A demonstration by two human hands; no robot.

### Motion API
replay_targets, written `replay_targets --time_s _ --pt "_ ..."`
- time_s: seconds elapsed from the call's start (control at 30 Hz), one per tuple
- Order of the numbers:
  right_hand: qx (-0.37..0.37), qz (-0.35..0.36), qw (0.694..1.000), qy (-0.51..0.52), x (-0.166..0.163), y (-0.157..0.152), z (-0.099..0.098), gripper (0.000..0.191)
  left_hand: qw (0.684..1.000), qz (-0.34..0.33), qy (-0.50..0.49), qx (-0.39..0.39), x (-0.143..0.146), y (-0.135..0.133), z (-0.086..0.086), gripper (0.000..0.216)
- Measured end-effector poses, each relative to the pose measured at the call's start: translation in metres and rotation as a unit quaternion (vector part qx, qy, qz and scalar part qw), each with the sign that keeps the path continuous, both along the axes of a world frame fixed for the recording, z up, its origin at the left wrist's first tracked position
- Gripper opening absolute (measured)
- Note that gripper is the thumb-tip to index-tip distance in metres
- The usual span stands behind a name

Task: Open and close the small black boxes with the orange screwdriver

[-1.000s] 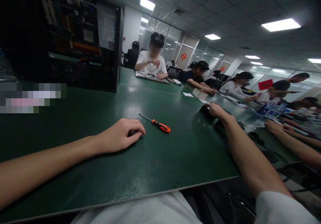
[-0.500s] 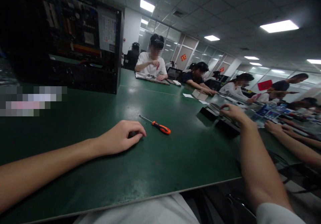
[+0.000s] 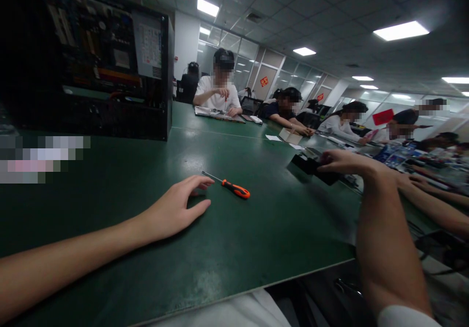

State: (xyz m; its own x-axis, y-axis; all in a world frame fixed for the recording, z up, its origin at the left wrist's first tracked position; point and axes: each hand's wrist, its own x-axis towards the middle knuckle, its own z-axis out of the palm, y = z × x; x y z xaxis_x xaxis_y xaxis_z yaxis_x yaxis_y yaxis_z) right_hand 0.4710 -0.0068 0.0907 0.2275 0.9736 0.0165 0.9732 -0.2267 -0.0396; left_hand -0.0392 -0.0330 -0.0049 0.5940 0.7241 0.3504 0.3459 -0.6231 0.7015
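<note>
My left hand [image 3: 179, 205] rests on the green table, fingers and thumb apart, with nothing in it. Just beyond its fingertips lies a screwdriver [image 3: 236, 189] with an orange and black handle, its thin shaft pointing to the far left. At the right side of the table, my right hand [image 3: 346, 162] is closed on a black box-shaped object [image 3: 306, 165], which is tilted and seems raised off the surface. My fingers partly cover the object, so its exact kind cannot be made out.
An open computer case [image 3: 146, 112] stands at the left, its board and power supply showing. A small cardboard box [image 3: 290, 135] and white papers [image 3: 272, 138] lie further back. Other people sit along the table, and another person's forearm [image 3: 432, 202] reaches in at the right.
My right hand has shifted and tilted the black object, which now seems lifted. My left hand's fingers have spread wider. The screwdriver stays where it lay.
</note>
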Motion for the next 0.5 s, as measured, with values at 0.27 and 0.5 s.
replay_targets --time_s 0.27,0.5 --pt "0.024 0.479 0.878 0.009 -0.237 -0.048 -0.005 0.027 0.994 0.031 -0.089 -0.048 -0.005 0.0 -0.003 0.067" --pt "0.086 0.631 0.757 0.146 -0.27 -0.035 -0.064 0.049 0.998 -0.022 0.053 -0.01 -0.006 -0.005 0.011 0.075"
